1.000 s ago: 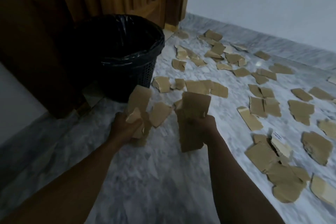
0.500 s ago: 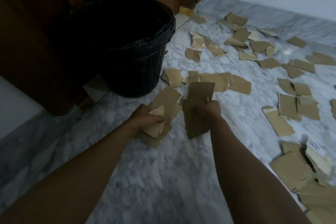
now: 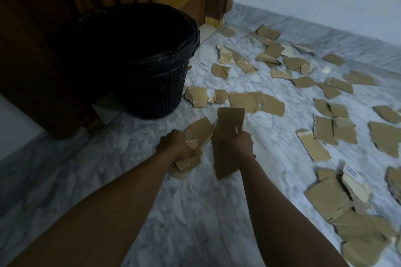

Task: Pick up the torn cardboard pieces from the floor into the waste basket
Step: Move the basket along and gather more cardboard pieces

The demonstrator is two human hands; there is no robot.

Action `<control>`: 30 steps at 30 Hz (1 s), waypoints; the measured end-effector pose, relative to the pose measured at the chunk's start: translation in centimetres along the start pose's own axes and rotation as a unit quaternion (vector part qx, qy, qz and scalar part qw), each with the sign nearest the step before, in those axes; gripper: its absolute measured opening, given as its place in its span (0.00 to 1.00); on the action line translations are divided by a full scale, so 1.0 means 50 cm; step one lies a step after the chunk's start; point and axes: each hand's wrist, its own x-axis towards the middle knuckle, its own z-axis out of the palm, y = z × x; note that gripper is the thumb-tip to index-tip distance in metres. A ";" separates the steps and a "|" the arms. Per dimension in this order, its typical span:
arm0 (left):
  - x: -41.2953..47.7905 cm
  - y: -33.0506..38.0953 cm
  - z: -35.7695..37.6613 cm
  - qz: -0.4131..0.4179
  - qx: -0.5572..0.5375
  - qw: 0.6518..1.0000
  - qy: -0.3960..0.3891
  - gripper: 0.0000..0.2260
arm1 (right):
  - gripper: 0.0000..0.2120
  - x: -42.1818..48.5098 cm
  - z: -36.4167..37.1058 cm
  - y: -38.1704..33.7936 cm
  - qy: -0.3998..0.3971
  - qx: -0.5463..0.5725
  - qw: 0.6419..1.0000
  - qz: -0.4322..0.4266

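left hand (image 3: 175, 145) nearer right hand (image 3: 237, 144) | cardboard pieces (image 3: 230, 119) within fingers (image 3: 226, 141)

one waste basket (image 3: 156, 93). two hands, left hand (image 3: 175, 145) and right hand (image 3: 237, 144), each gripping one cardboard bunch (image 3: 227, 121). more than twenty-five torn cardboard pieces (image 3: 245, 101) on the floor (image 3: 152, 201), exact number unclear.

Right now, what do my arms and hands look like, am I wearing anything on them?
Both forearms are bare to the frame's edge: no sleeves show. The left hand and right hand wear no gloves, and no watch or band shows at either wrist. Rings cannot be ruled out in this dim light.
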 end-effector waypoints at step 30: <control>-0.265 0.148 -0.729 0.196 -0.295 0.892 0.281 0.24 | 0.27 -0.331 -0.254 -0.700 -0.038 0.154 0.914 -0.373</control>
